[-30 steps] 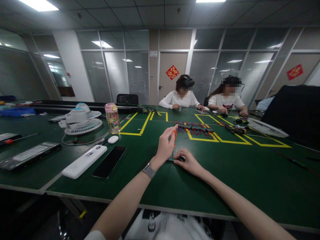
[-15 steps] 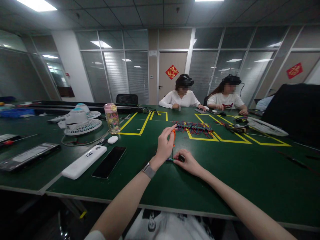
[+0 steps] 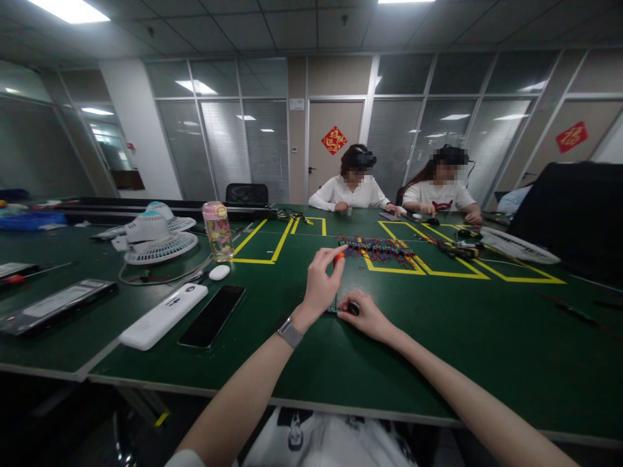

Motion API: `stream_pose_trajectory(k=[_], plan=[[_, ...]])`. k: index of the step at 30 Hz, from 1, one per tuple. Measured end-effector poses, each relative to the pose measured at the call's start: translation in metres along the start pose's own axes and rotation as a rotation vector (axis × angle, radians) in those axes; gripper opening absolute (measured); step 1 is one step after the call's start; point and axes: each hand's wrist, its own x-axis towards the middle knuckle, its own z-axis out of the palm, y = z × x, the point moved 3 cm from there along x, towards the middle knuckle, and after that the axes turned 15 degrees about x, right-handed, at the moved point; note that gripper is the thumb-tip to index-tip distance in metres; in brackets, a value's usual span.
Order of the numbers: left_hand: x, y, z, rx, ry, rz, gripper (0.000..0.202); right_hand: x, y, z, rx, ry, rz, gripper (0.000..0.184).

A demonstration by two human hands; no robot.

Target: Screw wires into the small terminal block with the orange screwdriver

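My left hand (image 3: 321, 282) is raised just above the green table (image 3: 438, 350), its fingers pinched on a small orange-handled tool (image 3: 339, 257) that stands upright. My right hand (image 3: 366, 316) lies low on the table beside it, fingers pressed on a small dark part (image 3: 351, 309) with coloured wires. The tool's tip points down at that part. A grey watch (image 3: 291, 332) is on my left wrist. Farther back lies a bundle of red and blue wires (image 3: 378, 247).
A black phone (image 3: 213, 315) and a white power bank (image 3: 164, 314) lie to the left, with a white mouse (image 3: 219, 272), a pink-capped bottle (image 3: 217, 230) and a white fan (image 3: 156, 235) behind. Two people (image 3: 354, 185) sit across the table. Yellow tape lines (image 3: 282, 241) mark it.
My left hand has tightened round the orange tool, so less of the handle shows. My right hand stays on the small part.
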Motion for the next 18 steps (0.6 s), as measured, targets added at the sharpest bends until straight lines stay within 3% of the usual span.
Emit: stream_pose_trajectory(k=[3, 9, 15, 18], plan=[[-0.0007, 0.0003, -0.001, 0.048, 0.029, -0.014, 0.024, 0.0001, -0.0001, 0.0, 0.001, -0.004, 0.011, 0.007], [-0.0006, 0.0, 0.0024, -0.038, -0.024, 0.008, 0.032, 0.0003, -0.0006, -0.0005, -0.004, -0.007, 0.005, 0.007], [-0.0009, -0.0008, 0.0, 0.056, 0.058, -0.021, 0.022, 0.0005, 0.0009, -0.0001, -0.007, -0.004, 0.002, 0.007], [-0.0006, -0.0006, 0.0002, 0.016, 0.028, -0.015, 0.028, 0.0006, 0.0028, 0.0003, -0.003, -0.002, -0.003, 0.007]])
